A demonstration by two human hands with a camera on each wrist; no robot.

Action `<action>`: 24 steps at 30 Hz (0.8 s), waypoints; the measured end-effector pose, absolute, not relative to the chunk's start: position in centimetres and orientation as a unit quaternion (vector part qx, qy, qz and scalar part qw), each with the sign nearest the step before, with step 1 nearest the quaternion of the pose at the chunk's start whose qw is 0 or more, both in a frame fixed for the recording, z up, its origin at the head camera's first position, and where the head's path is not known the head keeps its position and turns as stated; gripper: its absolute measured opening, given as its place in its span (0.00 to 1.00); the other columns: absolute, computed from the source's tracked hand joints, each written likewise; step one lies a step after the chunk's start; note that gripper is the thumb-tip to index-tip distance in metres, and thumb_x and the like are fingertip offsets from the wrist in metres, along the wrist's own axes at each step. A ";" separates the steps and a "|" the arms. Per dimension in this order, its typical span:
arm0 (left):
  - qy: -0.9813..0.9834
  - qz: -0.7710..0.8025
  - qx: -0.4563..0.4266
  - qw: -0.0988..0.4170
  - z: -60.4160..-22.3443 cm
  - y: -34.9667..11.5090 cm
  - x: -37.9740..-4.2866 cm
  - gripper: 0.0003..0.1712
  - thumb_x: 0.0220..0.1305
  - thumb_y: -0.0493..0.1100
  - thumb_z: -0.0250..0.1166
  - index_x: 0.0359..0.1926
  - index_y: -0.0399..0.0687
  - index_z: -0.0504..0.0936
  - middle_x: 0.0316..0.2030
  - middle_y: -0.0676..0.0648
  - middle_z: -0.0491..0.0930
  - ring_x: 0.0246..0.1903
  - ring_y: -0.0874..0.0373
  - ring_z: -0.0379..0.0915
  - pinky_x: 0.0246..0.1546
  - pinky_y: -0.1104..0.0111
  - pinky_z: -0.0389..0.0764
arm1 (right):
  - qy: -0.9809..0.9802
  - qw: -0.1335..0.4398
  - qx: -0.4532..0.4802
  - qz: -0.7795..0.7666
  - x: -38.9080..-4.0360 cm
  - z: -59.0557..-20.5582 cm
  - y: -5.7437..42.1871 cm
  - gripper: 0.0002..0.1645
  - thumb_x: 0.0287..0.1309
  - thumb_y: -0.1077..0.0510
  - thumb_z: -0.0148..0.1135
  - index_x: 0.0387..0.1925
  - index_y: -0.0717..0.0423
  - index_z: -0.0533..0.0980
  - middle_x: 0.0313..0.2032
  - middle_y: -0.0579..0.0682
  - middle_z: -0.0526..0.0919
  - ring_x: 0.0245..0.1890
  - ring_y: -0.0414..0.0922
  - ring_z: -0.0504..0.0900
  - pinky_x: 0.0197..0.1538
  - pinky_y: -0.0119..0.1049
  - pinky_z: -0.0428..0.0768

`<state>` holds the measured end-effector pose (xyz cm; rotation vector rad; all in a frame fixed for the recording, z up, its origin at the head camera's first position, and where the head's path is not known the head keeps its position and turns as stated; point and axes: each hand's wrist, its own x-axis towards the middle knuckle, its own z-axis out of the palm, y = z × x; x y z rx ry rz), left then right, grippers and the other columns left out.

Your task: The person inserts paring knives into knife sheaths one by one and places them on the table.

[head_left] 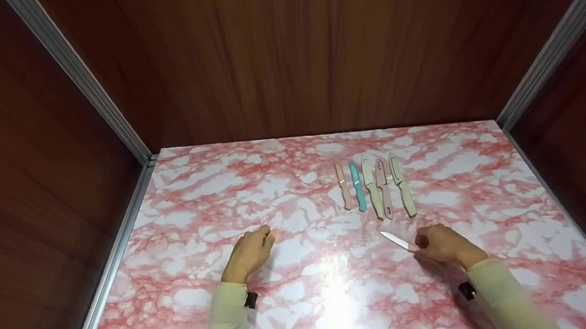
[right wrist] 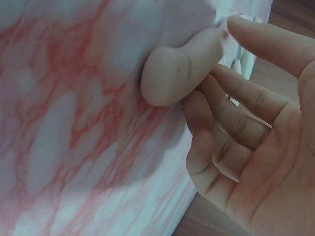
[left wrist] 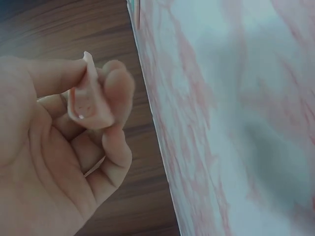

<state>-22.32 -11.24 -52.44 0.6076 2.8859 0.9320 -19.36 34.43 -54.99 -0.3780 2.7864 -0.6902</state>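
My right hand [head_left: 443, 244] grips a small knife by its pale pink handle [right wrist: 184, 71]. Its bare blade [head_left: 396, 240] points to the upper left, low over the table. In the right wrist view the rounded handle end lies close to the marbled surface. My left hand [head_left: 250, 251] pinches a pale pink blade cover [left wrist: 91, 101] between thumb and fingers. The left wrist view looks into its hollow end; in the head view the fingers hide most of it. The two hands are well apart, the left one over the left half of the table.
Beyond the right hand lie several sheathed knives in a row: a pink one [head_left: 343, 185], a teal one [head_left: 358, 185], a large pale green one [head_left: 372, 187], a pink one with slots [head_left: 384, 188] and another pale green one [head_left: 402, 184]. Wooden panels [head_left: 284, 55] enclose the marbled table [head_left: 196, 193].
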 end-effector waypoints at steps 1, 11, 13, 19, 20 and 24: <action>0.931 0.304 0.199 0.024 -52.4 -11.1 -22.4 0.12 0.71 0.43 0.51 0.27 0.50 0.66 0.16 0.54 0.61 0.15 0.62 0.55 0.19 0.68 0.59 | 0.956 0.121 -0.129 -0.236 -19.3 -55.0 34.4 0.10 0.47 0.58 0.71 0.27 0.55 0.76 0.21 0.42 0.75 0.21 0.40 0.70 0.27 0.37 0.71; 0.925 0.316 0.207 0.032 -51.8 -9.8 -22.6 0.09 0.73 0.45 0.50 0.33 0.51 0.69 0.17 0.53 0.63 0.15 0.61 0.56 0.20 0.68 0.61 | 0.951 0.124 -0.129 -0.250 -19.1 -55.1 34.1 0.06 0.49 0.61 0.69 0.27 0.55 0.77 0.21 0.42 0.75 0.21 0.40 0.71 0.26 0.37 0.71; 0.924 0.317 0.209 0.033 -51.7 -9.6 -22.6 0.10 0.73 0.45 0.50 0.32 0.50 0.69 0.17 0.54 0.62 0.15 0.62 0.55 0.19 0.68 0.60 | 0.951 0.126 -0.134 -0.249 -19.1 -55.0 34.1 0.06 0.49 0.61 0.69 0.27 0.55 0.77 0.22 0.42 0.76 0.22 0.39 0.71 0.27 0.37 0.72; 0.918 0.324 0.228 0.015 -51.5 -8.6 -22.8 0.14 0.73 0.48 0.50 0.29 0.50 0.68 0.15 0.56 0.58 0.15 0.63 0.52 0.19 0.69 0.58 | 0.948 0.106 -0.179 -0.241 -19.3 -55.1 34.2 0.05 0.50 0.62 0.69 0.29 0.55 0.79 0.23 0.41 0.77 0.24 0.37 0.71 0.29 0.35 0.72; 0.916 0.326 0.232 0.014 -51.5 -8.5 -22.8 0.14 0.73 0.49 0.49 0.28 0.50 0.68 0.15 0.56 0.58 0.15 0.63 0.52 0.19 0.69 0.58 | 0.948 0.098 -0.186 -0.240 -19.3 -55.1 34.2 0.04 0.51 0.62 0.68 0.29 0.55 0.79 0.24 0.41 0.76 0.24 0.36 0.71 0.30 0.35 0.71; 0.912 0.329 0.245 0.020 -51.4 -7.7 -22.8 0.16 0.74 0.50 0.48 0.28 0.50 0.67 0.15 0.56 0.56 0.14 0.63 0.50 0.18 0.70 0.57 | 0.949 0.066 -0.204 -0.230 -19.3 -55.0 33.8 0.03 0.55 0.60 0.65 0.29 0.54 0.78 0.24 0.40 0.73 0.24 0.37 0.68 0.30 0.36 0.69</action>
